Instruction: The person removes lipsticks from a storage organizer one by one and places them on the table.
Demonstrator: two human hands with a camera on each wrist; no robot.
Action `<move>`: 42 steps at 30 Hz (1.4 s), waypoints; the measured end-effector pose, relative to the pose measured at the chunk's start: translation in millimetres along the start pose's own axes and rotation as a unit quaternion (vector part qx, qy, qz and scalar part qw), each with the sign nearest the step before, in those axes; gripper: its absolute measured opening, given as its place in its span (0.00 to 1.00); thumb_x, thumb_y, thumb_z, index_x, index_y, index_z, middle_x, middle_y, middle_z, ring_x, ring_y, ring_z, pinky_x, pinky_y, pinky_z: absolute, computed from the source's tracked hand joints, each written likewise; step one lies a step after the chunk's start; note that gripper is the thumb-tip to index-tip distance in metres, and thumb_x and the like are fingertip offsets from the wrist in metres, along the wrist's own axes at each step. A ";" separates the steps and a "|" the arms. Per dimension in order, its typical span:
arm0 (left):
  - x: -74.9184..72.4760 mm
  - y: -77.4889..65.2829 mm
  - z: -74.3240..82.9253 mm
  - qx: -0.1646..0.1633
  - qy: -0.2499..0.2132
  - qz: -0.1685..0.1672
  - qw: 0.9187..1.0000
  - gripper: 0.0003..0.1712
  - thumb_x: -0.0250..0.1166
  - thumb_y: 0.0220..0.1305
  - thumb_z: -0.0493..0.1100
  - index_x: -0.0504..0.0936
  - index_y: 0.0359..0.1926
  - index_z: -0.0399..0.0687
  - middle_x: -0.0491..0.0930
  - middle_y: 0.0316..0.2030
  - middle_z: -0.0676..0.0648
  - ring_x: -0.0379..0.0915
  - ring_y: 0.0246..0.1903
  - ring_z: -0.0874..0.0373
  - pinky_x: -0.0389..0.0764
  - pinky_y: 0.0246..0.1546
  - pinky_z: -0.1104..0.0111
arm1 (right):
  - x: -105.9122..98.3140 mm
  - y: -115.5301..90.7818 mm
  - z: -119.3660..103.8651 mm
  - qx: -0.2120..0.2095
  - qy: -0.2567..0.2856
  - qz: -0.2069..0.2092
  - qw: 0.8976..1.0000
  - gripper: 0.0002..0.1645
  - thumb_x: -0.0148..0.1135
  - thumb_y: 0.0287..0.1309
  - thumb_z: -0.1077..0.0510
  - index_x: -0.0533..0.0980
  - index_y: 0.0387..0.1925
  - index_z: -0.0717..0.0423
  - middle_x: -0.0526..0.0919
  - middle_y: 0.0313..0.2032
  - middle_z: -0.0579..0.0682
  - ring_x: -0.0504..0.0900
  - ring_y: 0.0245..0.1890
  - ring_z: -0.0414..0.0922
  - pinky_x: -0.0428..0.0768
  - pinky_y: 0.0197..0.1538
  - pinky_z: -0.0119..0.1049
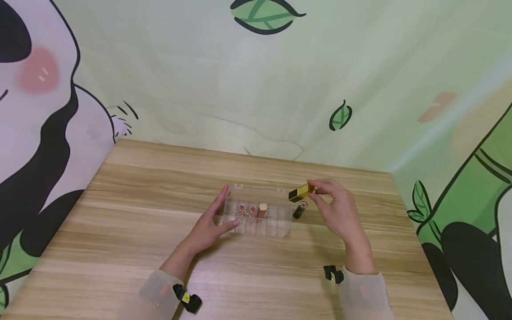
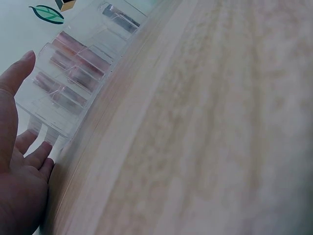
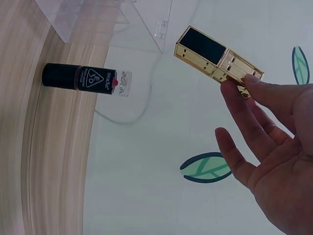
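Observation:
A clear plastic lipstick organizer (image 1: 257, 224) with rows of compartments stands on the table. Two clear-capped lipsticks (image 1: 252, 210) and one reddish-brown lipstick with a pale top (image 1: 262, 210) stand side by side in it. At its left end is my left hand (image 1: 206, 231), thumb stretched along the front and straight fingers against the side. My right hand (image 1: 338, 212) pinches one end of a gold lipstick with a black panel (image 3: 219, 59) between thumb and fingertips, raised over the organizer's right side. Below it, a black lipstick with a clear top (image 3: 80, 78) stands upright on the table.
The wooden table (image 1: 256, 275) runs back to a pale green cloth backdrop (image 1: 180, 89) printed with leaves and a panda. The organizer's clear raised back panel (image 1: 260, 193) stands behind its compartments. Black wrist cameras (image 1: 188, 298) sit at both sleeves.

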State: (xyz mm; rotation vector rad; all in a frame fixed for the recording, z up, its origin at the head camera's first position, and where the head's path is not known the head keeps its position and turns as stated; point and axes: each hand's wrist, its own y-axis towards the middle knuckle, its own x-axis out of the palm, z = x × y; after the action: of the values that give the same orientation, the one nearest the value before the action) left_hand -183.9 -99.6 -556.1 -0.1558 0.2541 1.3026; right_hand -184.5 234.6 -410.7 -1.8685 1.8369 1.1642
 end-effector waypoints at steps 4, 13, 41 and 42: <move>-0.1 0.0 -0.3 0.001 -0.001 0.000 1.000 0.59 0.74 0.63 0.55 0.43 0.82 0.80 0.50 0.82 0.62 0.43 0.82 0.50 0.43 0.80 0.39 | -1.9 -0.4 3.2 -0.003 -0.009 0.007 1.000 0.19 0.69 0.64 0.68 0.85 0.56 0.56 0.87 0.52 0.52 0.86 0.47 0.51 0.83 0.52 0.49; -0.4 0.2 -0.2 0.001 -0.003 -0.002 1.000 0.59 0.74 0.63 0.56 0.44 0.83 0.77 0.51 0.82 0.61 0.45 0.82 0.49 0.44 0.80 0.38 | -6.0 -0.3 9.2 -0.004 -0.024 0.017 1.000 0.20 0.69 0.63 0.68 0.85 0.57 0.56 0.87 0.52 0.53 0.87 0.46 0.52 0.82 0.51 0.46; -1.6 -0.3 -1.4 -0.001 0.008 0.000 1.000 0.59 0.74 0.62 0.59 0.44 0.82 0.80 0.51 0.82 0.60 0.43 0.82 0.45 0.43 0.78 0.34 | -18.5 -3.4 20.6 0.023 -0.051 0.009 0.998 0.20 0.66 0.66 0.70 0.84 0.57 0.57 0.86 0.54 0.54 0.85 0.47 0.54 0.81 0.49 0.52; -1.9 -0.5 -1.2 0.000 0.007 0.000 1.000 0.59 0.74 0.62 0.59 0.44 0.82 0.79 0.51 0.82 0.60 0.43 0.82 0.45 0.43 0.78 0.34 | -19.1 -3.0 20.9 0.022 -0.052 0.008 0.998 0.20 0.65 0.66 0.70 0.84 0.57 0.57 0.86 0.54 0.54 0.85 0.47 0.54 0.81 0.49 0.52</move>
State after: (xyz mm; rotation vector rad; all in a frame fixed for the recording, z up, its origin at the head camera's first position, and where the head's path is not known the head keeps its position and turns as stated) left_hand -184.0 -101.9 -556.8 -0.1655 0.2651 1.3019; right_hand -186.4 263.0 -411.8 -1.7375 1.8092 1.1925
